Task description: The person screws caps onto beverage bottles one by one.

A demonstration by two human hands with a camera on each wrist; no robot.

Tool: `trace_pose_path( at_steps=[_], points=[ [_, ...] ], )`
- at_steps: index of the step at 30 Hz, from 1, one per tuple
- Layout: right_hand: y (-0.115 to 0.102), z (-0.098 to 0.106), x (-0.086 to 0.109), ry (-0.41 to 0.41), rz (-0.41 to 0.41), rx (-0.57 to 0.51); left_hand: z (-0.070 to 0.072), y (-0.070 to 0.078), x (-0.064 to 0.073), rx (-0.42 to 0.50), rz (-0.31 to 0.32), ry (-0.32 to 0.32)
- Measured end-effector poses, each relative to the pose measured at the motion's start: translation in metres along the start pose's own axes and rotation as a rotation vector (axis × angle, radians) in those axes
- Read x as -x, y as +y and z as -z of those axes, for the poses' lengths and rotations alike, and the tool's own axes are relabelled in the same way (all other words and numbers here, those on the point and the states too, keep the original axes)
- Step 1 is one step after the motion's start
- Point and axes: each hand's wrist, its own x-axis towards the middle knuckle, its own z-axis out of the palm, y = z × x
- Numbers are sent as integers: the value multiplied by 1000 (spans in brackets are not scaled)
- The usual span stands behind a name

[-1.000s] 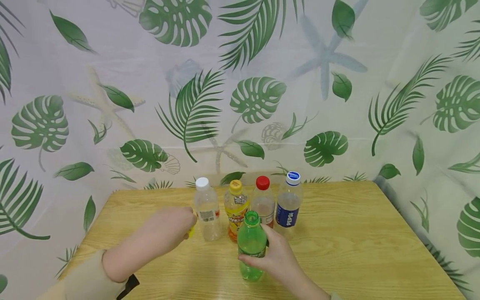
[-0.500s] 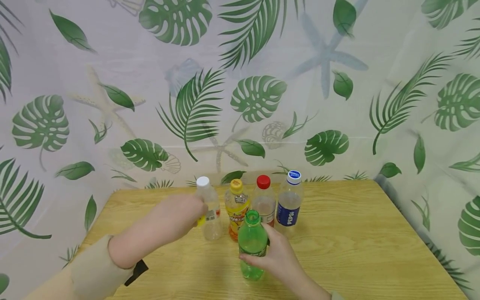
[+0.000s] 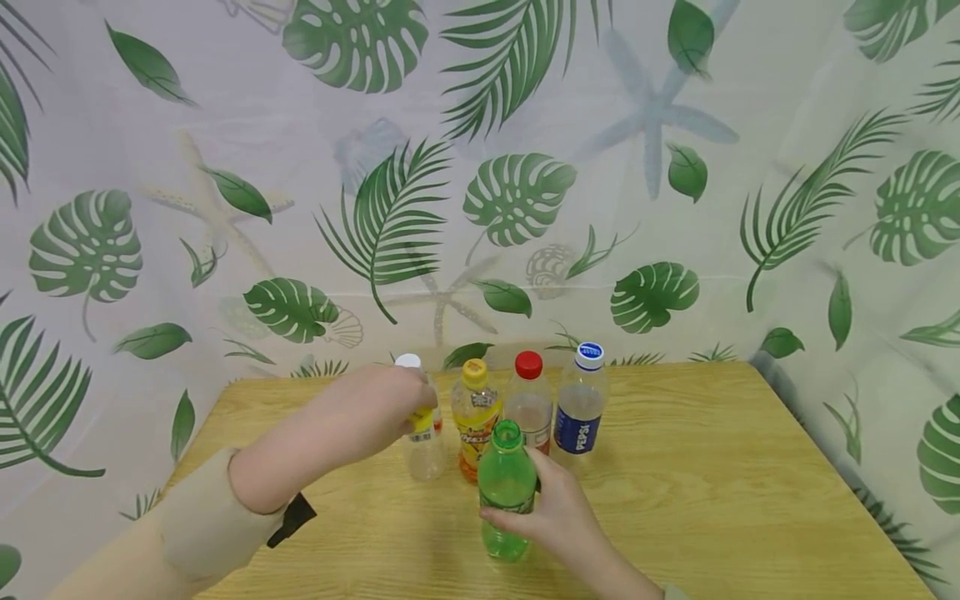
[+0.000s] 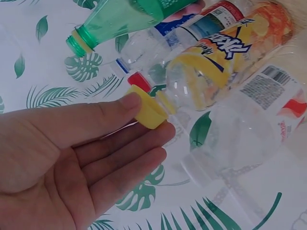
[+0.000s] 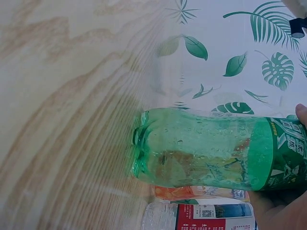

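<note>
My left hand pinches a yellow bottle cap between thumb and fingertips; the ring and little fingers extend beside it in the left wrist view. In the head view this hand overlaps a clear white-capped bottle. My right hand grips a green plastic bottle around its label, thumb across the front. That bottle stands upright on the table, its mouth uncapped. Water drops cling to its wall in the right wrist view. The cap is up and to the left of the green mouth.
Behind the green bottle stand a yellow-capped orange drink bottle, a red-capped clear bottle and a blue-capped Pepsi bottle, in a row with the white-capped one. The wooden table ends at a leaf-patterned cloth backdrop.
My left hand has moved right and slightly upward with the yellow cap, now covering part of the white-capped bottle. The right hand and green bottle have stayed in place.
</note>
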Motion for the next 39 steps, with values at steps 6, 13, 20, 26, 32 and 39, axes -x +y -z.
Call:
trace_pose_path(
  at_steps=[6, 13, 20, 26, 32, 39],
  points=[
    [2, -1, 0, 0, 5, -7, 6, 7, -9, -7, -25, 15],
    [2, -1, -1, 0, 6, -8, 15, 19, -25, -39, -29, -38],
    [2, -1, 0, -9, 7, -19, 22, 31, -35, -54, -63, -59],
    [2, -1, 1, -4, 16, -25, 24, 39, -36, -48, -111, -5],
    [1, -1, 0, 1, 9, -17, 25, 46, -37, -46, -145, 24],
    [1, 1, 1, -10, 13, -20, 25, 52, -40, -96, -161, 42]
  ],
)
